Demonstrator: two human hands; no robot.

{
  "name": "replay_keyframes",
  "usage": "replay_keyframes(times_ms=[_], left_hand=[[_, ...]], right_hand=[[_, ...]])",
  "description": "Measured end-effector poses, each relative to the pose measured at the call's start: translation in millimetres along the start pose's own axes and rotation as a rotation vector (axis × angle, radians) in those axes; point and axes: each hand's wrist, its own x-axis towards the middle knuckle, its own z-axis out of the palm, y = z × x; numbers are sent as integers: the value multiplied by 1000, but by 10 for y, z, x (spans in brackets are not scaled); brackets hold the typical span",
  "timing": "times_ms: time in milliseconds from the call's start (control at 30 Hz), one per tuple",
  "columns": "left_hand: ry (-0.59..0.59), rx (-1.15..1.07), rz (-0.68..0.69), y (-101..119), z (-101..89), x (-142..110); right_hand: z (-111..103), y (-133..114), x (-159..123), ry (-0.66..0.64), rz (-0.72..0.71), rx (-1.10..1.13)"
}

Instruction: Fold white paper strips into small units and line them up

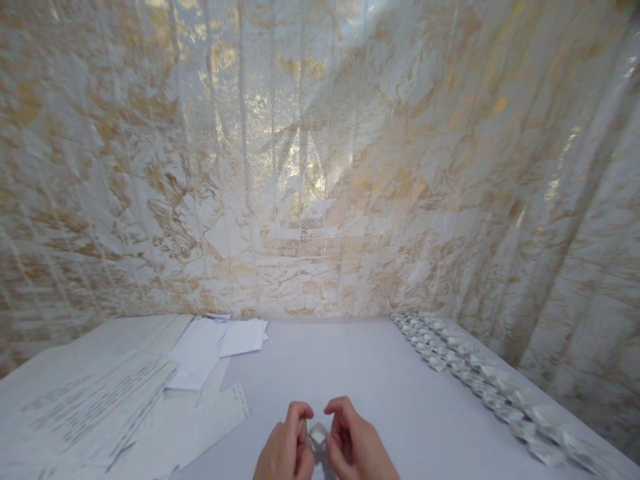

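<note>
- White-grey paper, folded small: we see the piece (318, 435) at the near edge of the view, roughly midway across the table (325, 373), between two bare hands.
- The left hand (284, 448) has its fingers curled in, thumb and fingertips drawn together at the piece's left side.
- The right hand (361, 448) mirrors it on the right, thumb at the paper, forefinger bent above. How hard either presses, we cannot tell.
- We judge the squeeze the main hazard: thumbs bearing in from both sides could crush the piece or blunt its folds. Uneven force could twist it.
- Too light a touch carries its own risk, in our view: paper this slight could slip and spring open.
- At right, rows of folded pieces (487, 393) run from far to near along the table's side, packed close. A brushing sleeve or wrist could, we think, knock them out of line or over the edge.
- At left, printed sheets (100, 407) overlap loosely, with white slips (196, 353) beyond. A careless reach could slide them, and a draught from the far curtain (300, 167) could lift them.
</note>
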Motion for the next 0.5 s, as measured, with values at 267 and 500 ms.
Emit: replay_keyframes(times_ms=[267, 500], left_hand=[[-47, 34, -62, 15, 1, 14], [-77, 74, -88, 97, -29, 28]], right_hand=[[-29, -3, -15, 38, -233, -341], [-8, -17, 20, 144, -460, -793]])
